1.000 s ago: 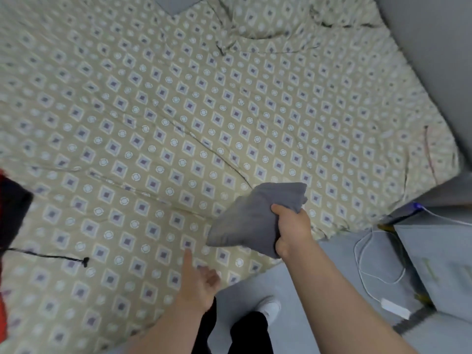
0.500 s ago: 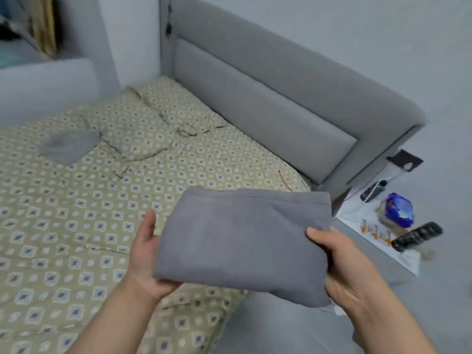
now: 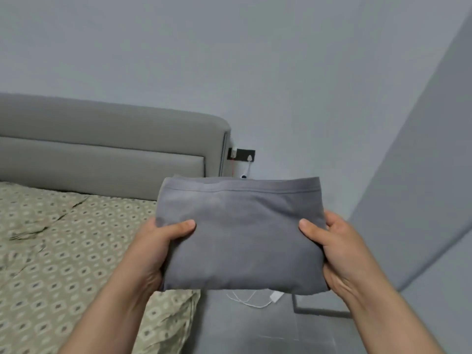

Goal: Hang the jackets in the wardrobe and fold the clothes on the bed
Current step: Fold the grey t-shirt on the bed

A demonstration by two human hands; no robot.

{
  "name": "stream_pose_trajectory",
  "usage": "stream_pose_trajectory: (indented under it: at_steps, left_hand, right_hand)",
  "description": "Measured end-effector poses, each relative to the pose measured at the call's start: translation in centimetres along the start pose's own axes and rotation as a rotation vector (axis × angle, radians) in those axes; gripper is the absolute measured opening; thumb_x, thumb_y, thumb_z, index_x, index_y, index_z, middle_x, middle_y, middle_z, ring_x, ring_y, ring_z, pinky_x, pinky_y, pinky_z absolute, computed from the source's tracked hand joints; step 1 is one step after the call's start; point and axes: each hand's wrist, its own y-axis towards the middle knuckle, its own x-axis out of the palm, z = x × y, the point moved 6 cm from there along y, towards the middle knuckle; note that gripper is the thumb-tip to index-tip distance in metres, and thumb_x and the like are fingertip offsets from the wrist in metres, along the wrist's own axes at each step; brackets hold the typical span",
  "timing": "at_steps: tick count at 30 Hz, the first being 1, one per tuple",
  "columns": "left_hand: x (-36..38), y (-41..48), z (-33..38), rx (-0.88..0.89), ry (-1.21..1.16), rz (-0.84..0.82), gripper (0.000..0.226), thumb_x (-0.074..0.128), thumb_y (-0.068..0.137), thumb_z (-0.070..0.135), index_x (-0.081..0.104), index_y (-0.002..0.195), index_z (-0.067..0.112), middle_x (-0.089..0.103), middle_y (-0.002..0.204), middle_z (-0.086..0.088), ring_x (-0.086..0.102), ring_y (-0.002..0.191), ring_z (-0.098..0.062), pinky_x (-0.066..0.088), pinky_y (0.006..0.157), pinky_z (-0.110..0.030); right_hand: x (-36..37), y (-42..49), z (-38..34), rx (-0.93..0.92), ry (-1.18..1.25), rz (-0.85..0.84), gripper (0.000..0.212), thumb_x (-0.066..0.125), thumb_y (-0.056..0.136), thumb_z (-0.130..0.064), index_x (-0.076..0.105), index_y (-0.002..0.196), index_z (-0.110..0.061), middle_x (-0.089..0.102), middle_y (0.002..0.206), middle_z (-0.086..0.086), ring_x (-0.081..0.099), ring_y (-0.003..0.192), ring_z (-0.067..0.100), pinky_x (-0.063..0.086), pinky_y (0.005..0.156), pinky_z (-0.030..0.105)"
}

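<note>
- While both bare forearms rise from the bottom edge, the left hand (image 3: 155, 249) and the right hand (image 3: 350, 254) each clamp one side of a folded grey garment (image 3: 242, 233).
- On the left hand, the thumb (image 3: 182, 227) lies flat across the front of the cloth. The other fingers are hidden behind it, gripping the left edge.
- On the right hand, the thumb (image 3: 311, 231) presses on the front. The fingers wrap round the right edge, and their tips are out of sight behind the cloth.
- The garment is a thick rectangle held in the air in front of the person, to the right of the bed's near corner and over the floor. A stitched band runs along its top edge and its bottom fold is rounded.
- Below it is a grey floor (image 3: 255, 328), where a thin white cable (image 3: 252, 301) with a small white block shows just under the garment's lower edge.
- To the left is the bed (image 3: 63, 251), covered with a creased beige patterned sheet. Its near corner droops beside the left forearm.
- A grey padded headboard (image 3: 102, 149) runs along the bed's far end.
- Just right of the headboard, a dark wall socket (image 3: 241, 154) holds a white plug, and its cord drops behind the garment.
- A pale wall (image 3: 229, 60) is behind everything.
</note>
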Motion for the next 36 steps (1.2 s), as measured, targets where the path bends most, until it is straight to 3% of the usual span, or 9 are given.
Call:
stream_pose_trajectory:
  at_steps: [5, 8, 14, 17, 23, 28, 31, 36]
  left_hand:
    - [11.6, 2.9, 0.9, 0.079, 0.063, -0.227, 0.032, 0.080, 0.056, 0.009, 0.076, 0.088, 0.011, 0.076, 0.095, -0.014, 0.074, 0.083, -0.029, 0.059, 0.058, -0.033]
    - [18.0, 4.7, 1.1, 0.092, 0.084, -0.352, 0.034, 0.082, 0.054, 0.010, 0.076, 0.088, 0.014, 0.076, 0.094, -0.011, 0.074, 0.083, -0.027, 0.059, 0.059, -0.032]
    - [28.9, 9.8, 0.4, 0.082, 0.051, -0.552, 0.027, 0.076, 0.057, 0.014, 0.079, 0.082, 0.024, 0.077, 0.085, -0.009, 0.074, 0.071, -0.024, 0.055, 0.051, -0.030]
    - [33.4, 12.7, -0.2, 0.048, 0.040, -0.634, 0.024, 0.074, 0.059, 0.016, 0.079, 0.081, 0.024, 0.077, 0.084, -0.009, 0.074, 0.069, -0.025, 0.056, 0.049, -0.032]
    - [43.0, 16.8, -2.6, -0.051, 0.053, -0.835, 0.025, 0.075, 0.058, 0.021, 0.079, 0.082, 0.023, 0.077, 0.086, -0.011, 0.075, 0.071, -0.029, 0.058, 0.053, -0.035]
    - [51.0, 15.3, -5.8, -0.154, 0.041, -0.993, 0.021, 0.075, 0.067, 0.021, 0.076, 0.085, 0.010, 0.076, 0.084, -0.012, 0.074, 0.069, -0.028, 0.056, 0.049, -0.036]
    - [56.4, 12.2, -7.7, -0.201, 0.041, -1.114, 0.031, 0.076, 0.070, 0.025, 0.073, 0.097, 0.011, 0.076, 0.091, -0.012, 0.074, 0.076, -0.031, 0.058, 0.059, -0.043]
    - [65.4, 4.9, -9.9, -0.215, 0.034, -1.270, 0.011, 0.072, 0.082, 0.019, 0.075, 0.092, 0.014, 0.077, 0.092, -0.010, 0.075, 0.080, -0.030, 0.057, 0.064, -0.040]
  right_hand:
    - [-8.9, -1.3, -6.3, -0.192, -0.033, 0.265, 0.018, 0.067, 0.085, 0.002, 0.070, 0.100, -0.007, 0.076, 0.101, 0.013, 0.073, 0.093, 0.027, 0.057, 0.079, 0.037]
    - [-12.8, -2.0, -9.2, -0.291, -0.029, 0.383, 0.021, 0.066, 0.085, 0.004, 0.074, 0.088, -0.015, 0.077, 0.098, 0.010, 0.074, 0.088, 0.023, 0.060, 0.074, 0.032]
    - [-18.0, -0.7, -12.6, -0.408, -0.043, 0.559, 0.023, 0.068, 0.086, -0.001, 0.076, 0.087, -0.023, 0.076, 0.102, 0.008, 0.073, 0.094, 0.024, 0.058, 0.078, 0.036]
    - [-19.9, 0.7, -14.0, -0.427, -0.055, 0.660, 0.023, 0.069, 0.086, -0.002, 0.076, 0.087, -0.023, 0.076, 0.103, 0.006, 0.073, 0.094, 0.023, 0.057, 0.074, 0.032]
    - [-23.7, 2.0, -15.9, -0.427, -0.125, 0.906, 0.025, 0.068, 0.089, -0.007, 0.074, 0.090, -0.031, 0.076, 0.101, -0.001, 0.073, 0.093, 0.019, 0.057, 0.079, 0.038]
    - [-27.6, -1.4, -17.0, -0.472, -0.138, 1.128, 0.031, 0.068, 0.089, -0.008, 0.065, 0.113, -0.026, 0.076, 0.104, -0.002, 0.073, 0.093, 0.018, 0.056, 0.073, 0.032]
    - [-30.1, -5.0, -18.2, -0.505, -0.181, 1.238, 0.033, 0.065, 0.089, -0.006, 0.064, 0.116, -0.025, 0.076, 0.104, -0.002, 0.073, 0.095, 0.017, 0.055, 0.074, 0.030]
    - [-35.2, -10.9, -20.7, -0.566, -0.249, 1.443, 0.034, 0.062, 0.090, -0.003, 0.066, 0.111, -0.029, 0.076, 0.101, -0.004, 0.073, 0.093, 0.016, 0.055, 0.073, 0.028]
